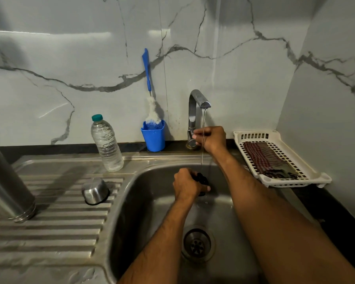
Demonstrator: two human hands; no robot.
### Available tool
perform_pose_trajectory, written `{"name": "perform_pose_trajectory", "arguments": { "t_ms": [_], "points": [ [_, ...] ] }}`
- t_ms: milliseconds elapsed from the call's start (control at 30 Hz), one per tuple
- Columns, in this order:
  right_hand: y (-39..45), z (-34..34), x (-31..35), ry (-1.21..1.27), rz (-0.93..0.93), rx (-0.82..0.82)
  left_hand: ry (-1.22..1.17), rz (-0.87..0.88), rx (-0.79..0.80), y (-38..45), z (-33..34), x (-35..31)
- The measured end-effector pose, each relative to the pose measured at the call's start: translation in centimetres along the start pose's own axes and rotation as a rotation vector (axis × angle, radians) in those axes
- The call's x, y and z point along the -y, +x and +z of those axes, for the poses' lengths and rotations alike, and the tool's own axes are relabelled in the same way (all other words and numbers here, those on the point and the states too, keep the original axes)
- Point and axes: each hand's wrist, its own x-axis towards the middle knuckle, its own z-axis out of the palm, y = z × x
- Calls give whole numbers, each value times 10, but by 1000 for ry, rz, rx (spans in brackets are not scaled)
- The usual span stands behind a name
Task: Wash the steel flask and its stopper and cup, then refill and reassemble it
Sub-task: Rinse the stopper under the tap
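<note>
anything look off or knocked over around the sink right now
Nothing stands out. The steel flask and cup stand mouth-down on the draining board, as if left to drain. The left hand holds the black stopper under a thin stream from the tap; the right hand is at the tap lever.

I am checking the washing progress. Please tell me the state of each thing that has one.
tap: running, thin stream
stopper: under the stream, held by left hand
right hand: grips the tap handle
cup: upside down on the drainboard
flask: upside down on the drainboard
water bottle: capped, upright
</note>
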Motion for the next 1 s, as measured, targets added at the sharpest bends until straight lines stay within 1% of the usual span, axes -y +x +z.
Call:
{"name": "perform_pose_trajectory", "arguments": {
  "t_ms": [333,533,633,800,933,1000],
  "points": [
    [12,11,1,-81,-117,70,15,61,26,1,2,1],
    [19,16,2,-179,-103,22,23,74,16,0,-1,3],
    [19,15,3,-158,-93,6,17,72,11,-1,-2,2],
    [15,9,0,-43,-53,-71,6,67,23,-2,-3,1],
    [12,10,-2,-22,-36,-84,-20,60,22,-1,-4,2],
    [7,6,-7,29,-40,-109,-39,59,18,1,-5,2]
  ]
}}
